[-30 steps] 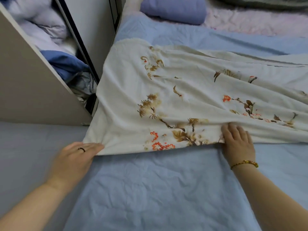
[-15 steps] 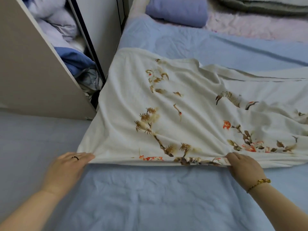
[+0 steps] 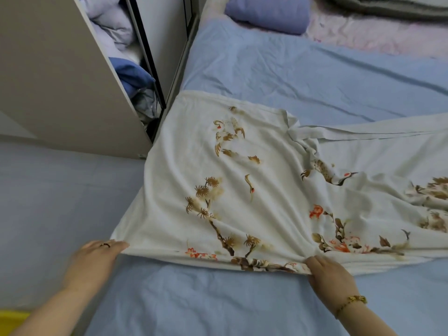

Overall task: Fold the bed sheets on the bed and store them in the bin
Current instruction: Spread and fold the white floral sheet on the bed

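Note:
A white bed sheet (image 3: 254, 190) printed with brown pine sprigs, orange flowers and birds lies folded and spread across the blue-covered bed (image 3: 278, 71). My left hand (image 3: 97, 260), with a ring on one finger, pinches the sheet's near left corner. My right hand (image 3: 329, 275), with a gold bracelet at the wrist, grips the sheet's near edge, which bunches up under its fingers. A yellow bin corner (image 3: 12, 318) shows at the bottom left edge.
An open wardrobe (image 3: 60, 81) stuffed with bedding stands at the left, close to the sheet's left edge. A folded lavender cloth (image 3: 266, 13), a pink blanket (image 3: 375, 32) and a grey quilt (image 3: 400, 6) lie at the far end of the bed.
Both hands have drawn the sheet's near edge toward me over the blue cover. The sheet's far edge now lies closer, and a yellow bin corner has come into view.

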Demonstrator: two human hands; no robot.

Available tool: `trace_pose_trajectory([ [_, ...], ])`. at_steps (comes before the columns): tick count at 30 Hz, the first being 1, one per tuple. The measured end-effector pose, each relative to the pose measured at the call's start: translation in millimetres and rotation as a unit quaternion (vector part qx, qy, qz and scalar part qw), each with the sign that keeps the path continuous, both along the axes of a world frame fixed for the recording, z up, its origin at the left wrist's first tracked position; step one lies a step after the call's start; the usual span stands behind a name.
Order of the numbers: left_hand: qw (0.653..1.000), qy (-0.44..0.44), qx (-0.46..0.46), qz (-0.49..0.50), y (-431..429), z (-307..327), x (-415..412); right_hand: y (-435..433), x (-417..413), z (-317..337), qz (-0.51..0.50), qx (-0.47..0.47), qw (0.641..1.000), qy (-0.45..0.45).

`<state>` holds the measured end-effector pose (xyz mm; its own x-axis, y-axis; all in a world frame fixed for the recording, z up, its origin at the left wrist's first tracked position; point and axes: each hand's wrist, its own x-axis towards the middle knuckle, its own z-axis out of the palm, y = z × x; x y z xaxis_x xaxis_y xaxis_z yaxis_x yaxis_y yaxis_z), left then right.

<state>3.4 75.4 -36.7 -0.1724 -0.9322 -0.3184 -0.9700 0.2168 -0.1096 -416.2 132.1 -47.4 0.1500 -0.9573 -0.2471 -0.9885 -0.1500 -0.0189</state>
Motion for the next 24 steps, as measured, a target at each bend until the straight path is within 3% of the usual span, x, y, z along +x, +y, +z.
trace_pose_trajectory([
  [3, 0.996, -0.019, 0.082, 0.034, 1, 9, -21, 14, 3, -11, -0.026, 0.083, 0.996, 0.026],
  [7, 0.991, 0.058, 0.114, 0.029, -1, 24, -65, 33, -7, -8, -0.077, 0.058, 0.994, -0.047],
  [12, 0.981, 0.135, 0.142, -0.008, -3, 42, -128, 51, -14, 39, -0.152, 0.046, 0.987, -0.04],
  [14, 0.977, 0.159, 0.14, -0.027, -5, 48, -152, 57, -35, 48, -0.158, 0.063, 0.984, -0.046],
  [15, 0.975, 0.175, 0.135, -0.031, -7, 50, -166, 57, -42, 55, -0.172, 0.126, 0.975, -0.06],
  [18, 0.969, 0.205, 0.139, -0.018, -17, 53, -206, 42, -85, 62, -0.231, 0.094, 0.964, -0.09],
  [24, 0.964, 0.235, 0.122, 0.04, -56, 42, -335, -8, -207, 48, -0.246, 0.053, 0.958, -0.137],
])
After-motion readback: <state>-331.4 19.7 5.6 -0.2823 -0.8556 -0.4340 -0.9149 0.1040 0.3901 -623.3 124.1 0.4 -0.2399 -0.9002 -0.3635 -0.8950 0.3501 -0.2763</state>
